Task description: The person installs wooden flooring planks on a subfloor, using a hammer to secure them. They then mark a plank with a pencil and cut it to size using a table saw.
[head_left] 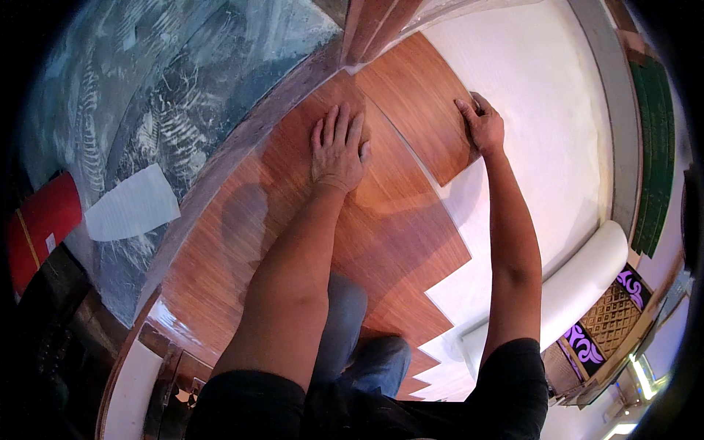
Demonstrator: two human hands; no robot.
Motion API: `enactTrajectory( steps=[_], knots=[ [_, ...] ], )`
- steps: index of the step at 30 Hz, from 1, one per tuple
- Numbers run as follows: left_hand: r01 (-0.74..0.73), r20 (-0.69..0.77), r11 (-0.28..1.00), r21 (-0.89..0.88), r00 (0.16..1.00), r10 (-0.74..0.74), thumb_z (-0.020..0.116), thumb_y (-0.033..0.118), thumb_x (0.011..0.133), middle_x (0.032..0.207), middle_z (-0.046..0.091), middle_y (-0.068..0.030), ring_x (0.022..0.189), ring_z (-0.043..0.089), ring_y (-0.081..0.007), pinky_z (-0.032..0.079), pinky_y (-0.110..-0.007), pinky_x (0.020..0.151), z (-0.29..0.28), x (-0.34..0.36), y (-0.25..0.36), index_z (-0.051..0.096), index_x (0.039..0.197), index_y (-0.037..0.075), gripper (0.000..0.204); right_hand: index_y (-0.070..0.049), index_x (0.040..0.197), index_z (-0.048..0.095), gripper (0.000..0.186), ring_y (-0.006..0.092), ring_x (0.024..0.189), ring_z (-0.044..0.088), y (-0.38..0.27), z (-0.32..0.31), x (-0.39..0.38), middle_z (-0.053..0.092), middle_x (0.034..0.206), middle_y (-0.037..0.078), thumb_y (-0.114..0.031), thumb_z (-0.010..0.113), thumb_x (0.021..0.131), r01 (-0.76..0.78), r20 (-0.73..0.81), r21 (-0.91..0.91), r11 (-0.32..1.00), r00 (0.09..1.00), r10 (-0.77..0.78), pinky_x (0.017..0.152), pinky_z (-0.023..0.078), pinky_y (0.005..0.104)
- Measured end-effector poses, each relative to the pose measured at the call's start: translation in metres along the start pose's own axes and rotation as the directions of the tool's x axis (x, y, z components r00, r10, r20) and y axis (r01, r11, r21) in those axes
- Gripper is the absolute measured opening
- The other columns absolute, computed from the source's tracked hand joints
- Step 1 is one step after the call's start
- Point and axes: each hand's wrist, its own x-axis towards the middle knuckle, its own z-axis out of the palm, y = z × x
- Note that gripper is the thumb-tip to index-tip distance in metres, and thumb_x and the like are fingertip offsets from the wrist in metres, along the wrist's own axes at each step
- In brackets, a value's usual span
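My left hand lies flat, fingers slightly apart, on reddish-brown wood-look planks that cover the floor in a stepped pattern. My right hand grips the outer edge of a separate rectangular plank, its thumb on top and some fingers hidden over the edge. That plank lies alongside the laid planks, with a narrow gap between them, over a white sheet surface. I cannot tell whether it is resting fully down.
A scuffed grey-blue raised strip runs along the left, bearing a white piece and a red piece. At right are a rolled white sheet, stacked green strips and ornate panels. A brown post stands ahead.
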Motion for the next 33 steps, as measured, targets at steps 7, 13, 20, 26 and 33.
enactTrajectory(
  steps=[7,13,20,26,33],
  knots=[
    [0.008,0.008,1.0,0.01,1.0,-0.008,0.066,0.038,0.097,0.173,0.033,-0.0148,0.16,0.027,-0.0337,0.019,-0.057,0.13,0.004,0.001,-0.002,0.047,0.16,0.013,0.07,-0.013,0.143,0.069,0.079,0.0346,0.12,0.072,0.009,0.006,0.004,0.076,0.128,0.02,-0.07,0.075,0.088,0.021,-0.028,0.041,0.999,0.999,-0.02,0.104,0.055,0.0436],
    [0.01,-0.004,1.0,0.012,1.0,-0.01,0.067,0.036,0.096,0.171,0.036,-0.0161,0.159,0.03,-0.0343,0.023,-0.058,0.128,0.0,0.001,-0.002,0.05,0.157,0.012,0.068,-0.012,0.143,0.069,0.072,0.0326,0.117,0.074,-0.01,-0.006,-0.013,0.076,0.126,0.018,-0.062,0.078,0.091,0.017,-0.079,-0.022,1.0,0.997,-0.019,0.1,0.056,0.0413],
    [-0.034,-0.092,0.999,0.006,0.995,0.034,0.069,0.034,0.095,0.167,0.041,-0.0171,0.155,0.036,-0.0386,0.029,-0.061,0.125,0.001,0.001,-0.004,0.053,0.154,0.011,0.065,-0.019,0.142,0.07,0.071,0.0327,0.111,0.074,-0.011,0.005,-0.037,0.077,0.122,0.015,-0.07,0.069,0.092,0.077,-0.189,-0.059,0.995,0.978,-0.087,0.095,0.057,0.0434],
    [-0.072,-0.097,0.996,0.054,0.992,0.076,0.067,0.034,0.097,0.167,0.041,-0.0188,0.155,0.037,-0.0402,0.029,-0.063,0.124,0.016,-0.001,0.003,0.05,0.156,0.011,0.065,-0.007,0.148,0.061,0.057,0.029,0.107,0.072,0.073,0.052,0.001,0.075,0.121,0.014,-0.036,0.073,0.1,0.375,-0.237,-0.259,0.89,0.869,-0.435,0.092,0.056,0.04],
    [-0.102,-0.099,0.99,0.093,0.989,0.112,0.064,0.034,0.1,0.167,0.04,-0.0214,0.155,0.035,-0.0434,0.029,-0.065,0.123,0.004,0.003,0.0,0.049,0.156,0.011,0.063,-0.014,0.131,0.069,0.029,0.0386,0.111,0.071,0.056,0.092,-0.012,0.073,0.128,0.018,-0.022,0.055,0.107,0.221,-0.465,-0.748,0.625,0.496,-0.733,0.094,0.056,0.0575]
  ],
)
